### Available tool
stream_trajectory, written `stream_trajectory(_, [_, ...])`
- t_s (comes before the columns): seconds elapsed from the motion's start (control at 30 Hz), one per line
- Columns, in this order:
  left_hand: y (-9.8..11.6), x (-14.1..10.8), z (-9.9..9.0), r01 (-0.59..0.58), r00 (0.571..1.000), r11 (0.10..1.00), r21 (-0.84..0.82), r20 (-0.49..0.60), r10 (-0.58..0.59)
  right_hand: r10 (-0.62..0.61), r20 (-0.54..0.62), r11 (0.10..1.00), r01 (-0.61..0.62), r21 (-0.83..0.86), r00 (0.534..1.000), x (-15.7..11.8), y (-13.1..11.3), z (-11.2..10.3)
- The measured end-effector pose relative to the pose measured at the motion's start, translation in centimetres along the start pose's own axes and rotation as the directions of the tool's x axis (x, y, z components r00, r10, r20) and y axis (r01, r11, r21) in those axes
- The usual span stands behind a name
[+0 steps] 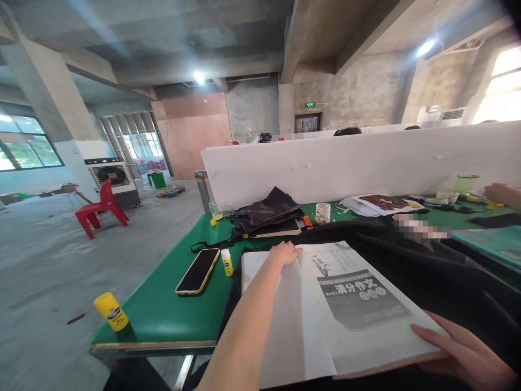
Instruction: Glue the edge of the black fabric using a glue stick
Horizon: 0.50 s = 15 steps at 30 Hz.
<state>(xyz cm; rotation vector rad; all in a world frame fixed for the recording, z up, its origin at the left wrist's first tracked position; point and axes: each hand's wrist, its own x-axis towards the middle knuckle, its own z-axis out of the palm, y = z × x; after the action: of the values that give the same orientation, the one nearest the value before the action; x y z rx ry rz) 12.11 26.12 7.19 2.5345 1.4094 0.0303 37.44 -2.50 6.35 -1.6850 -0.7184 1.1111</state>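
An open book [368, 304] with a grey-printed title page lies before me on black cloth. Beside that page is a plain pale page [280, 336], partly covered by my left forearm. My left hand [286, 253] rests at the top of the book near the fold, its fingers stretched out to the right on the paper. At the lower right corner, my right hand [459, 342] grips the book, thumb on top and the other fingers underneath, partly hidden. Left of the book are a small glue stick [227, 263] and a phone [198, 271].
A larger yellow glue stick [110, 311] stands near the green table's [171, 320] left corner. Behind the book are a black bag [268, 209], a glass jar [323, 213] and a white partition [358, 163]. Another person's hand [502, 193] shows at far right. A red chair [101, 209] stands left.
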Motion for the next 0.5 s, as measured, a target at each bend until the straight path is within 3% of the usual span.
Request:
stream_trajectory(0.07, [-0.3, 0.2, -0.1, 0.017, 1.0, 1.0, -0.001, -0.014, -0.017, 0.058, 0.099, 0.992, -0.069, 0.104, 0.993, 0.4, -1.7, -0.3])
stream_trajectory(0.17, [-0.7, 0.7, 0.1, 0.02, 0.999, 1.0, -0.002, -0.026, -0.02, 0.032, 0.11, 0.995, -0.042, 0.091, 0.993, 0.3, -2.9, 0.0])
stream_trajectory(0.3, [-1.1, 1.4, 0.7, 0.015, 0.998, 1.0, -0.002, -0.053, -0.015, 0.082, 0.087, 0.988, -0.093, 0.126, 0.993, 0.0, -1.5, 0.4])
stream_trajectory(0.5, [-1.3, 1.5, 1.6, 0.024, 0.993, 1.0, 0.009, -0.119, -0.023, 0.188, 0.061, 0.969, -0.195, 0.155, 0.98, -0.2, 1.1, -0.8])
